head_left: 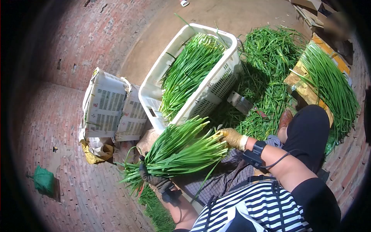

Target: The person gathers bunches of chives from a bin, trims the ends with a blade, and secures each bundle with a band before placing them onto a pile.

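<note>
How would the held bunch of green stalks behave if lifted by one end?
The bunch would probably bend and droop, since its long, thin leaves splay near the left hand. It may shed pieces, as one strand strays loose. The pale ends by the right hand look straighter, so perhaps stiffer.

Gripping a bundle of green stalks (174, 154) at the near end of the white crate (226, 83) with the grey-gloved left hand (154, 178). Touching the pale ends with the yellow-gloved right hand (233, 138). Wearing a dark strapped device (253, 157) on the right wrist. Facing more stalks (193, 73) inside the crate, a heap of loose greens (266, 50) just to its right, longer stalks (332, 87) farther right of it, and perforated containers (106, 106) to its left.
</note>
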Motion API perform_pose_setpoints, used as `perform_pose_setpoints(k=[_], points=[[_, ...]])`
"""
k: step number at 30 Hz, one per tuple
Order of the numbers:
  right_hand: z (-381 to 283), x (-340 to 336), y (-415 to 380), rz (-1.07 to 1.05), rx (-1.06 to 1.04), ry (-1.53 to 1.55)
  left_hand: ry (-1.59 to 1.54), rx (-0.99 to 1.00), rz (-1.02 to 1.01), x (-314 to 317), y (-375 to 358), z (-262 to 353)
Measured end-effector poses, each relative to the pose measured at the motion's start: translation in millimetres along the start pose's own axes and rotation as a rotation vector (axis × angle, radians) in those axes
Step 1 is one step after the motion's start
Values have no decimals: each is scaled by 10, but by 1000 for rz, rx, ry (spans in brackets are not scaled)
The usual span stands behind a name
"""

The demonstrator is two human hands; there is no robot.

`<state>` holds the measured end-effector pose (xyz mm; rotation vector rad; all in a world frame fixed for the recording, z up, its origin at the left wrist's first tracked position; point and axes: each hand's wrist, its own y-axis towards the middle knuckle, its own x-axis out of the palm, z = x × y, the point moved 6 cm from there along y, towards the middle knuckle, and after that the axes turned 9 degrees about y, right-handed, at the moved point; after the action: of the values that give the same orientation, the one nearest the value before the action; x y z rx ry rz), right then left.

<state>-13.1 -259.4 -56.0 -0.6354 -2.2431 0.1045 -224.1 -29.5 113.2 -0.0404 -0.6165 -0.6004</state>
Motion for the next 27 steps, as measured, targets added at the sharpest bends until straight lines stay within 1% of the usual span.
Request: perform_pose_setpoints(k=[1, 2, 3, 4, 5, 6, 7, 9, 10, 11, 13, 15, 16, 17, 18, 19, 20, 21, 22, 23, 24, 25, 26, 27], points=[[19, -6, 27, -94, -43, 101, 17, -7, -16, 50, -24, -21], [72, -160, -3, 11, -15, 31, 30, -10, -35, 93, -38, -37], [-92, -209, -97, 114, 9, -41, -15, -16, -51, 122, -43, -42], [-235, -276, -135, 157, -3, -63, -59, -19, -66, 144, -43, -38], [-400, -342, -217, 210, -71, -3, -101, -21, -81, 152, -47, -31], [-363, -594, -193, 293, -102, 142, -32, 30, 34, -18, -8, 36], [-281, -841, -170, 376, -131, 289, 4, 50, 18, -7, -2, 109], [-288, -864, -180, 368, -121, 119, 18, 70, 39, -125, 34, 171], [-260, -736, -174, 257, -17, 112, -12, 59, 15, -156, 41, 185], [-216, -586, -190, 81, 149, -9, -42, 46, -9, -184, 41, 189], [-181, -138, -262, -112, 207, -82, -83, 18, -53, -167, 24, 175], [7, 93, -198, -214, 293, 10, -102, -14, -93, -115, 2, 140], [19, 191, -178, -257, 311, -1, -90, -11, -55, -112, -7, 111], [112, 164, -46, -212, 426, -378, -75, -7, -17, -75, -31, 82], [85, 277, -23, -264, 259, -205, -58, -3, 23, -79, -52, 81], [5, 378, -45, -314, 93, -32, -28, 10, 9, -94, -55, 106], [13, 340, -42, -358, 147, -100, 1, 24, -5, -126, -51, 126], [-208, 481, -218, -420, 62, -136, 25, 41, -19, -166, -29, 133], [-271, 505, -271, -410, 14, -184, 81, 72, 94, -278, -1, 149], [-302, 522, -329, -400, -32, -229, 88, 84, 140, -360, -13, 160], [-358, 546, -399, -470, 89, 67, 93, 97, 185, -362, -23, 161], [-459, 465, -364, -364, 65, 0, 96, 112, 230, -331, -26, 139], [-473, 407, -362, -445, 44, 67, 331, 163, 487, -165, -148, 172], [-483, 361, -365, -522, 21, 138, 236, 143, 392, -209, -104, 111]])
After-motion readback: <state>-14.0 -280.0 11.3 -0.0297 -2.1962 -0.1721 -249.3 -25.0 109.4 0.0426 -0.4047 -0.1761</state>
